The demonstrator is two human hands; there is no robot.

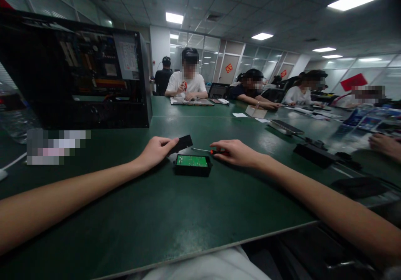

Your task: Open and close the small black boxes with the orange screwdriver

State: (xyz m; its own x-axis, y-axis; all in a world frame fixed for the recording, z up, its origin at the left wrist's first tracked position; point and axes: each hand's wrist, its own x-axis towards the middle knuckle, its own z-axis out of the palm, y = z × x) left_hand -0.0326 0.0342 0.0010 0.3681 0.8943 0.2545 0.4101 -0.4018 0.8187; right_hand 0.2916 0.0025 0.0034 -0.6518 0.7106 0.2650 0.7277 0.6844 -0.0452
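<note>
In the head view, my left hand (157, 151) pinches a flat black cover (184, 143) between thumb and fingers, tilted above the green table. A screwdriver (216, 151) with a red and black handle is in my right hand (235, 152), its thin metal shaft pointing left toward the cover. Between and just below both hands stands a small black plastic box (192, 171) with its top off. Inside it lies a green circuit board (191, 160), face up. Neither hand touches the box.
An open computer case (144, 79) stands at the back left, near a plastic bottle (14, 117). To the right lie a black device (315, 154) and cables. A cardboard box (256, 111) sits farther back. Several people work around the table (175, 225); a co-worker's hand (384, 144) shows at right.
</note>
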